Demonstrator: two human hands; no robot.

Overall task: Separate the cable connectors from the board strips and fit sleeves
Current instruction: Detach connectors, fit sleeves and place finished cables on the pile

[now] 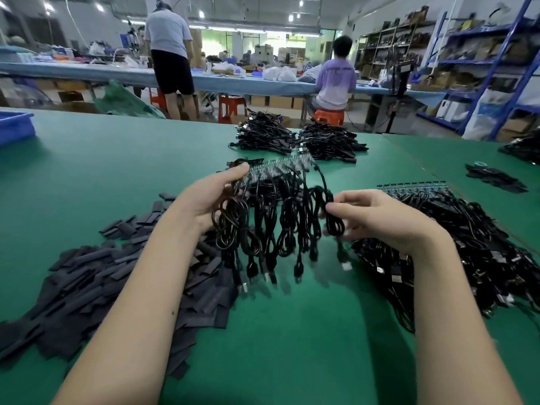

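A: What've you got in hand rn?

B: My left hand [204,197] grips the left end of a board strip [274,169], thumb over the top, fingers curled under it. The strip is lifted off the green counter [292,331], approx. level, mid-scene.

A: And the cables?

B: A row of coiled black cables [271,229] hangs from the strip, plug ends dangling just above the counter. My right hand [377,217] pinches the coil at the right end of the row, thumb and fingers closed round it.

A: Where are the sleeves?

B: A big heap of black sleeves [96,282] lies on the counter at near left, under and beside my left forearm. Not touching them w/ either hand.

A: Anything else waiting?

B: To the right, a pile of cables [467,252] on another board strip [415,187], its edge showing at the pile's far side; my right wrist is over that pile. Farther off, two bundles of cables [295,138] sit side by side past the strip I hold. A few more black pieces [493,176] at far right, a blue bin [14,127] at far left.

A: Ppl around?

B: Two at the far bench, backs to me: one standing [169,54], one seated [336,80] on an orange stool [328,116].
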